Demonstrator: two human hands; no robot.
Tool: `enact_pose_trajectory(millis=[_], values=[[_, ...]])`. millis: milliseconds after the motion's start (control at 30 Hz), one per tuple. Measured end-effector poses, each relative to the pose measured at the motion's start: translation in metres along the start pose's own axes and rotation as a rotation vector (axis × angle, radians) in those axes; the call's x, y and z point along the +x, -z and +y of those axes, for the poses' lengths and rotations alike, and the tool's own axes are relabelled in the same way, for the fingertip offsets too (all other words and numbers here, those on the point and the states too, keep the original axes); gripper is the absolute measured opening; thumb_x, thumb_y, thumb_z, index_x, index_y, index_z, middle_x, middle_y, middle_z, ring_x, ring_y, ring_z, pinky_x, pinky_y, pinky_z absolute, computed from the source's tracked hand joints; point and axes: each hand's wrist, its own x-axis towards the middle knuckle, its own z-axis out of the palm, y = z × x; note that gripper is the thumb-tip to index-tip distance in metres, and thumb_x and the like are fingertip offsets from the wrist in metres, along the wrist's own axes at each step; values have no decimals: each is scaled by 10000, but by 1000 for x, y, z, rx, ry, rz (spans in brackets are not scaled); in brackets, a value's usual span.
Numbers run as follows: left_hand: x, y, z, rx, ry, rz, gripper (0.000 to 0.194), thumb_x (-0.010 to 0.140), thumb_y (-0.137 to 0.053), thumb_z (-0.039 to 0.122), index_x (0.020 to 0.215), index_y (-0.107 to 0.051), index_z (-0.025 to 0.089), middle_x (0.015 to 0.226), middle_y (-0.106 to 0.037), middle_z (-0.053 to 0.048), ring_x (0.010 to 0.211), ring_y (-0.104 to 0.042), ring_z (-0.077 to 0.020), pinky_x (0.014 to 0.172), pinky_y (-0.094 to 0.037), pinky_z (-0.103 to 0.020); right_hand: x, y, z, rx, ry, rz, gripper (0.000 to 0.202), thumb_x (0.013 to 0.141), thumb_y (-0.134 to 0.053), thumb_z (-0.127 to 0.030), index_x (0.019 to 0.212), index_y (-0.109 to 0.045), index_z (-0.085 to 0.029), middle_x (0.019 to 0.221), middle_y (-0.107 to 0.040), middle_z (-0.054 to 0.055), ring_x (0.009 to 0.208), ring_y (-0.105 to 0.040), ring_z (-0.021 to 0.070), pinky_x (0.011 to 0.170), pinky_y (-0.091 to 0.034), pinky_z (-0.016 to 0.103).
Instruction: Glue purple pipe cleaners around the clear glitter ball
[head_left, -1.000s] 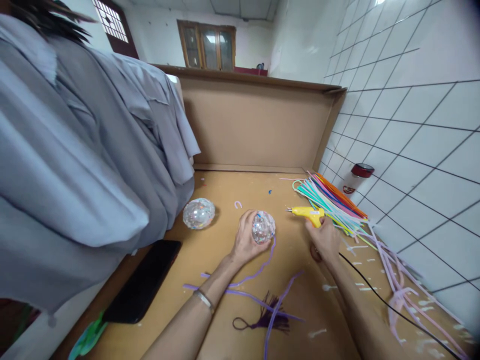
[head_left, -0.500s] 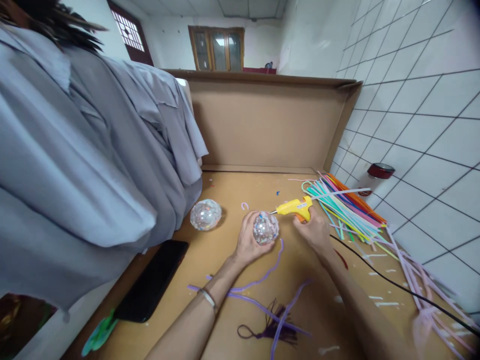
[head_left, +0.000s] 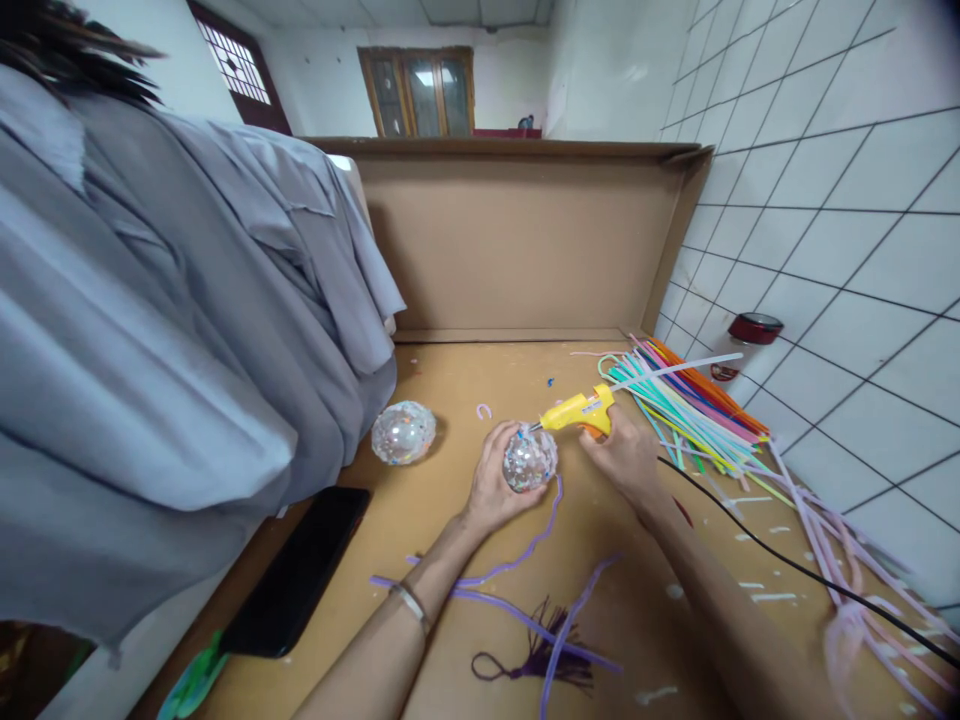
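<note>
My left hand is wrapped round a clear, speckled ball just above the table. In my right hand is a yellow hot glue gun, a white glue stick jutting from its back. Its metal nozzle meets the upper edge of the ball; whether it touches, I cannot tell. A similar clear ball sits on the table to the left. Below my hands lie purple pipe cleaners and a dark purple tassel with a loop.
Colourful pipe cleaners are heaped at the right by the tiled wall, near a red-lidded jar. A black cord crosses the right side. A black phone lies left, beside grey cloth. A cardboard panel stands behind.
The glue gun's nozzle has moved slightly left and down along the ball's top edge, its body tilting more. My left hand still holds the ball. The whole view has shifted a little.
</note>
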Motion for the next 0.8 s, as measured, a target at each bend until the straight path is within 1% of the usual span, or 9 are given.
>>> enact_pose_trajectory(millis=[200,367,600,800], values=[[1,0,1,-8,2,-8,846,648,-793,332,1369,-368,204,1348,-486,-151,1289,-491,-323,1098,-422,-538,0,0,0,7,-13,3,290,748,-514,-382,903,-633,-168,668,-645,74,626,-587,229,556,-275,278],[1,0,-1,-29,-29,-1,841,657,-789,367,1369,-376,196,1342,-487,-151,1286,-487,-327,1093,-425,-535,-2,-3,3,30,8,13,280,752,-508,-397,870,-621,-169,635,-622,58,599,-566,208,550,-272,271],[1,0,0,-37,-33,14,855,641,-802,313,1373,-377,196,1340,-492,-146,1277,-490,-318,1094,-429,-521,0,-5,6,63,21,-13,288,762,-489,-431,834,-594,-173,613,-599,49,559,-527,190,541,-254,266],[0,0,1,-43,-23,-1,846,654,-796,330,1376,-375,199,1348,-486,-143,1291,-483,-322,1104,-419,-526,1,-6,8,60,27,-28,288,756,-489,-417,847,-607,-171,599,-593,44,556,-524,193,544,-258,268]])
